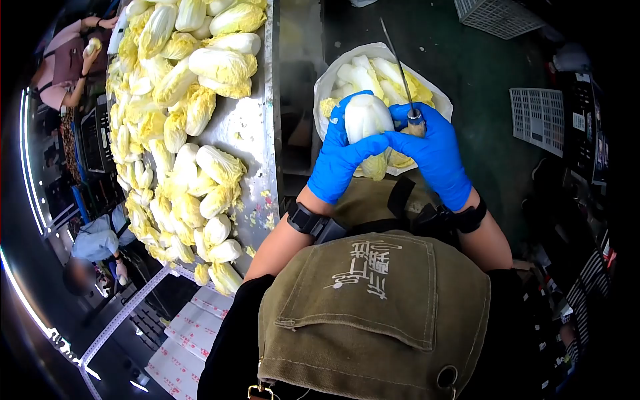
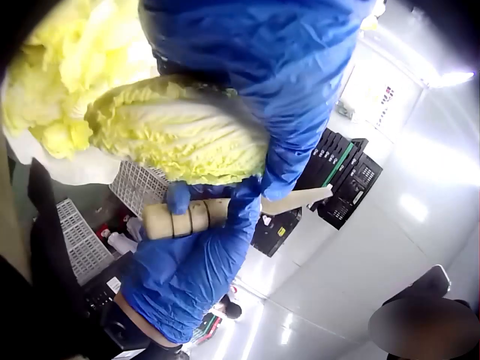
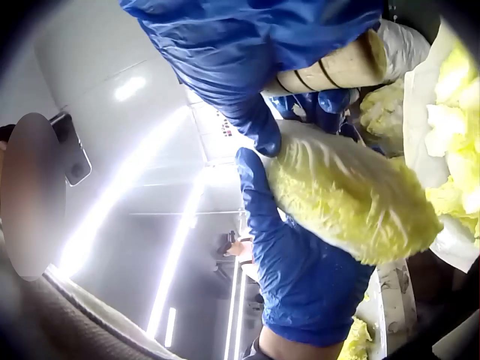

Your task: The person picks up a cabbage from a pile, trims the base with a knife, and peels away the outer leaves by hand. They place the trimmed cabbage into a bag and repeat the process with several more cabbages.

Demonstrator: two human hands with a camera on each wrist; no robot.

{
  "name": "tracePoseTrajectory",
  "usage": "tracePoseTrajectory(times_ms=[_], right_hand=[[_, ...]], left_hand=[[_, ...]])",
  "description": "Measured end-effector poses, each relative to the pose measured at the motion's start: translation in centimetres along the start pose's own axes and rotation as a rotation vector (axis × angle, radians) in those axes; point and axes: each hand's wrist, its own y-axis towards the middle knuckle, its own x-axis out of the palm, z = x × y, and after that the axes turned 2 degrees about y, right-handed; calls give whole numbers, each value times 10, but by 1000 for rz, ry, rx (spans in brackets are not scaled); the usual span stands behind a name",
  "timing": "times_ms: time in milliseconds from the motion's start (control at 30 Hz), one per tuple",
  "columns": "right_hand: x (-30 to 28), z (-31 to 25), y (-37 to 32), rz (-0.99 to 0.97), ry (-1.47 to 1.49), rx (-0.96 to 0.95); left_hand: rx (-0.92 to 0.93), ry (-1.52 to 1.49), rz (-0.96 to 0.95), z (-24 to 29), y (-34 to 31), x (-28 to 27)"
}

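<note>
Both hands wear blue gloves. My left hand (image 1: 347,143) grips a napa cabbage (image 1: 368,119) from the left and below, its pale base up and its yellow leaves hanging down. My right hand (image 1: 427,143) holds a knife by its wooden handle (image 1: 417,127), thumb pressed against the cabbage; the blade (image 1: 397,61) points up and away. From the left wrist view the cabbage (image 2: 180,135) lies above the knife handle (image 2: 187,217). The right wrist view shows the cabbage (image 3: 352,195) between both gloves, the handle (image 3: 330,67) above it.
A white sack (image 1: 327,83) of trimmed cabbages sits just beyond my hands. A steel table (image 1: 250,127) on the left bears several more cabbages (image 1: 180,120). White crates (image 1: 540,117) lie on the dark floor at right. Other people stand at far left.
</note>
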Motion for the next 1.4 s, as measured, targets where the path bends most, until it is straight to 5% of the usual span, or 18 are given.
tracePoseTrajectory(times_ms=[167,367,667,867,933,1033,1100,1267,1400], right_hand=[[-3,19,-1,-78,-185,-56],[-9,22,2,-89,24,154],[-12,32,14,-189,27,155],[-24,24,30,-342,122,479],[-21,38,45,-312,203,446],[-42,69,93,-285,310,567],[-41,56,108,-250,393,619],[-20,51,67,-227,264,436],[-18,44,40,-333,259,536]], left_hand=[[-53,90,-26,-6,-4,-12],[2,166,7,-12,-7,-11],[-241,-8,-103,-9,2,-31],[-335,-134,-203,-19,9,-50],[-401,-219,-272,-25,31,-56],[-554,-307,-173,-38,80,-70],[-472,-233,-149,-33,89,-66],[-523,-172,-186,-23,51,-64],[-469,-145,-276,-18,17,-62]])
